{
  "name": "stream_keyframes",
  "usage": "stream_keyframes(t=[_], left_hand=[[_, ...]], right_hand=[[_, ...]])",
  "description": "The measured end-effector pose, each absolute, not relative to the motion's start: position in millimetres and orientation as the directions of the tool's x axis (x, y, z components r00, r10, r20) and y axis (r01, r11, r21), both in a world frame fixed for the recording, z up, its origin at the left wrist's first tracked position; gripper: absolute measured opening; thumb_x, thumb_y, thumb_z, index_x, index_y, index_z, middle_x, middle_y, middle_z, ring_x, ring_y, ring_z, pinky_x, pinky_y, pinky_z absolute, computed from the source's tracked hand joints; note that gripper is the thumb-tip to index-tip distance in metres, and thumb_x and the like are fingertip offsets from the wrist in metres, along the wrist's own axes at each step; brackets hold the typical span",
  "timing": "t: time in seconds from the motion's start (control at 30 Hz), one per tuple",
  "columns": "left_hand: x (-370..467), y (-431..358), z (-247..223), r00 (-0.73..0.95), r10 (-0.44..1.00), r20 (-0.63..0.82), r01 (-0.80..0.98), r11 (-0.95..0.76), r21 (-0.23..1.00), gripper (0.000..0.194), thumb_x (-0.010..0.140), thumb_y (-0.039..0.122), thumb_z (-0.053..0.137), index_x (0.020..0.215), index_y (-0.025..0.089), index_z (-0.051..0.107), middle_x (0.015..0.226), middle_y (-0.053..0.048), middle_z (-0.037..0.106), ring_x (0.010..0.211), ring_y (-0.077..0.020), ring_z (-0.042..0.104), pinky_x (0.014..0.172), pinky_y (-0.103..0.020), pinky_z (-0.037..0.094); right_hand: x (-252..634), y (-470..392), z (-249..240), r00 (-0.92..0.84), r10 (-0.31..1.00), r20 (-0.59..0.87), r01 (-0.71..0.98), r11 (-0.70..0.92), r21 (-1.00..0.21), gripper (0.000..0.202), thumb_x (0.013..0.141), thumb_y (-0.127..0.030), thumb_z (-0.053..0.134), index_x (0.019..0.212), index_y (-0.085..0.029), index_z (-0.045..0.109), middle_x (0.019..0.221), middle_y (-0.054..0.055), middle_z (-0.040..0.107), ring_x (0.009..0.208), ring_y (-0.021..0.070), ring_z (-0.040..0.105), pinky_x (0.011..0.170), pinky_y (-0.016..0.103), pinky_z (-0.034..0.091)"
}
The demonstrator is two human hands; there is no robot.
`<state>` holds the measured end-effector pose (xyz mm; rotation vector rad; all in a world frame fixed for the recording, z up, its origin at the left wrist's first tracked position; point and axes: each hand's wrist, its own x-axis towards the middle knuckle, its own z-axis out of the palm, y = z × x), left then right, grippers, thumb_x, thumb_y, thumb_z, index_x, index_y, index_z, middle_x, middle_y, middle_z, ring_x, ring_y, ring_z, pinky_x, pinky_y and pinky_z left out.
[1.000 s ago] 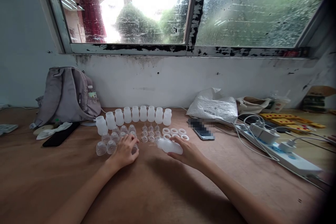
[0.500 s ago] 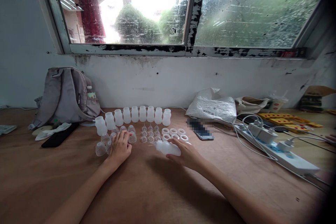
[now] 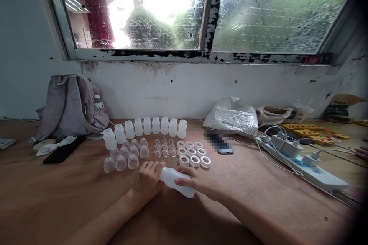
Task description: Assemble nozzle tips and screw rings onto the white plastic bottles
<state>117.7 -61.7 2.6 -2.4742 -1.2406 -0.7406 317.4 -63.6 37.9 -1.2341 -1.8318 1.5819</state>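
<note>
A frosted white bottle (image 3: 178, 183) lies tilted above the table, its neck pointing left. My right hand (image 3: 194, 180) is wrapped round its body. At the neck end, my left hand (image 3: 150, 179) is closed; its fingers hide what they grip there. Behind my hands stand several clear domed caps (image 3: 121, 163) on the left, small clear nipples (image 3: 165, 147) in rows in the middle, and white rings (image 3: 194, 161) on the right. A curved row of frosted bottles (image 3: 155, 125) stands at the back.
A grey backpack (image 3: 71, 103) and a black pouch (image 3: 64, 149) are on the left. To the right are a phone (image 3: 222, 146), a silver bag (image 3: 231, 118), a white power strip (image 3: 322, 174) with cables, and yellow trays (image 3: 307, 132). Another person's hand (image 3: 361, 151) shows at the right edge.
My left hand has moved from the clear caps down and right to the bottle's neck. The bottle in my right hand has come nearer and tilted, uncovering the front rings.
</note>
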Motion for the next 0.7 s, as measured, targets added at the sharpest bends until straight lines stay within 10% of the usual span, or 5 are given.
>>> stream_keyframes(t=[0.2, 0.7], left_hand=[[109.2, -58.0, 2.5, 0.394, 0.771, 0.501, 0.882, -0.471, 0.032, 0.011, 0.076, 0.018, 0.043, 0.082, 0.017, 0.051, 0.07, -0.002, 0.059, 0.058, -0.0158, 0.056, 0.049, -0.025, 0.035], [108.0, -58.0, 0.5, 0.362, 0.876, 0.32, 0.894, -0.423, 0.148, 0.009, 0.072, 0.022, 0.045, 0.08, 0.019, 0.048, 0.071, -0.002, 0.065, 0.061, -0.0188, 0.061, 0.045, -0.023, 0.029]], right_hand=[[313.2, -65.9, 33.7, -0.619, 0.732, -0.284, 0.003, -0.359, -0.933, 0.042, 0.075, -0.044, 0.05, 0.108, -0.018, 0.043, 0.081, 0.004, 0.056, 0.056, 0.0121, 0.057, 0.036, 0.018, 0.042], [310.9, -67.8, 28.3, -0.544, 0.786, -0.293, 0.086, -0.295, -0.952, 0.029, 0.077, -0.046, 0.047, 0.088, -0.019, 0.042, 0.063, 0.0, 0.056, 0.039, 0.0056, 0.044, 0.031, 0.014, 0.028]])
